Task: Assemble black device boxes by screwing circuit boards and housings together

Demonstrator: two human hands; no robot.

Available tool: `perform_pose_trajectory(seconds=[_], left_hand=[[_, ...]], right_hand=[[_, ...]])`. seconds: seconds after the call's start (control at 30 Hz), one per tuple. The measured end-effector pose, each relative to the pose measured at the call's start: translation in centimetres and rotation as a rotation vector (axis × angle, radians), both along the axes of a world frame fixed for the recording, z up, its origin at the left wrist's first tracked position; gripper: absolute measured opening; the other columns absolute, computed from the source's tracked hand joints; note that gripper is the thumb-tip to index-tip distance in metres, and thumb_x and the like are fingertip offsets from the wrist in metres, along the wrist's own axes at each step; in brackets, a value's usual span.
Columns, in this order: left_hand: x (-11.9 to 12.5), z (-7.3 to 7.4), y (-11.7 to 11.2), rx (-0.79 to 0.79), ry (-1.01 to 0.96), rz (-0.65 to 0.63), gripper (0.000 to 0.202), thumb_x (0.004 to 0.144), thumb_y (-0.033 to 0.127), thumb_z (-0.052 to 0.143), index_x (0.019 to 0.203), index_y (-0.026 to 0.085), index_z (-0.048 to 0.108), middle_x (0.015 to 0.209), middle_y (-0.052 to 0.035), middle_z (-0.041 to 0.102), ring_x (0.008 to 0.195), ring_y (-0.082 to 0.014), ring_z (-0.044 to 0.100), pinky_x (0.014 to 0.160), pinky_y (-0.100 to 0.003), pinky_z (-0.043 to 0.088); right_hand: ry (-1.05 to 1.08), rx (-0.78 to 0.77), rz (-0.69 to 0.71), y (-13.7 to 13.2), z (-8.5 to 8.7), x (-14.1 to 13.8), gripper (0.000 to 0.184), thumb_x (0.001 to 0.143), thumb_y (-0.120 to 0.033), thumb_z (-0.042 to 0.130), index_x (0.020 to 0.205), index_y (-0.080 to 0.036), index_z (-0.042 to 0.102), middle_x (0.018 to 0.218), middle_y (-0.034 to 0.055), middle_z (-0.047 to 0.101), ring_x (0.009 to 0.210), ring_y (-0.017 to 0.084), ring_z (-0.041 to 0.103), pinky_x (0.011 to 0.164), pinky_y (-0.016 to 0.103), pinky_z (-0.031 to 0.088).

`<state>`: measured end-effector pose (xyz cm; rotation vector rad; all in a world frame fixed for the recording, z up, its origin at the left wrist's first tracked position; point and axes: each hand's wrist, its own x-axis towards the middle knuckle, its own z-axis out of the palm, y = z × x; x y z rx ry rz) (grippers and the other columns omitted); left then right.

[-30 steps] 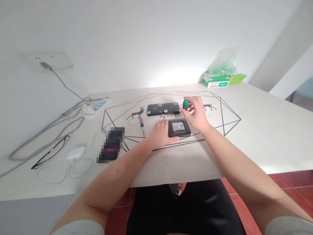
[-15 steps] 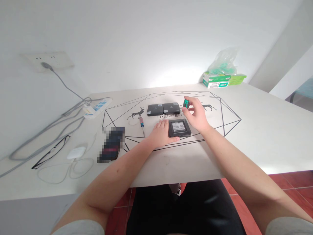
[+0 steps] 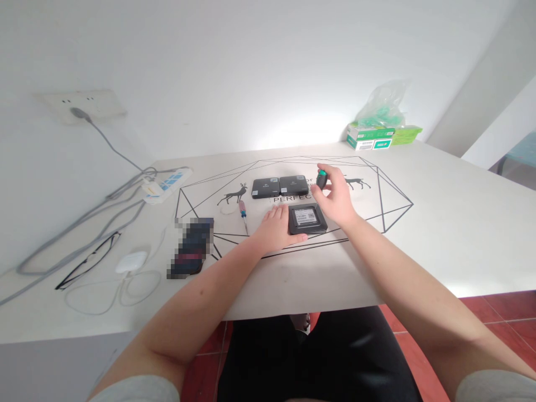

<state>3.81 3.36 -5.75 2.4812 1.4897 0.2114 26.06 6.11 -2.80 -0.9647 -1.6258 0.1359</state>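
A square black box (image 3: 307,227) with a white label on its upper face lies flat on the table. My left hand (image 3: 276,226) braces its left side, the thumb along the near edge and the fingers close together by the far left corner. Above the box's far right corner, my right hand (image 3: 333,195) is closed round the green and black handle of a screwdriver (image 3: 321,178). I cannot make out its shaft clearly. A second screwdriver (image 3: 243,212), with a red and blue handle, lies to the left of my left hand.
Two similar black boxes (image 3: 266,188) sit side by side beyond my hands. Leftward are a pixelated dark object (image 3: 190,248), a white charger (image 3: 131,261) with cable, glasses (image 3: 87,259) and a power strip (image 3: 170,184). Green and white cartons (image 3: 371,137) stand by the wall under a plastic bag.
My right hand has lifted and turned the green-handled screwdriver slightly, and its shaft no longer shows at the box's corner. My left hand and the box have stayed put.
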Motion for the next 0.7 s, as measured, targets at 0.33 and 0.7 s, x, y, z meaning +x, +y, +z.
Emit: perform_pose_trajectory(seconds=[0.33,0.7], left_hand=[[-0.08,-0.05,0.07,-0.011,-0.011,-0.001,0.123,0.085,0.09,0.055,0.169,0.008,0.017,0.175,-0.0294,0.029,0.165,-0.0488,0.02,0.13,-0.057,0.023],[0.11,0.84,-0.46,-0.038,0.014,0.009,0.124,0.086,0.089,0.054,0.169,0.006,0.015,0.176,-0.0294,0.027,0.165,-0.0472,0.02,0.131,-0.055,0.023]], right_hand=[[0.027,0.01,-0.005,0.35,-0.48,0.06,0.064,0.09,-0.028,0.065,0.152,-0.028,0.051,0.125,0.0123,0.069,0.101,0.029,0.071,0.083,0.051,0.069],[-0.024,0.069,-0.065,0.28,-0.12,0.1,0.054,0.092,-0.035,0.073,0.145,-0.031,0.064,0.115,0.0106,0.068,0.106,0.03,0.067,0.079,0.049,0.068]])
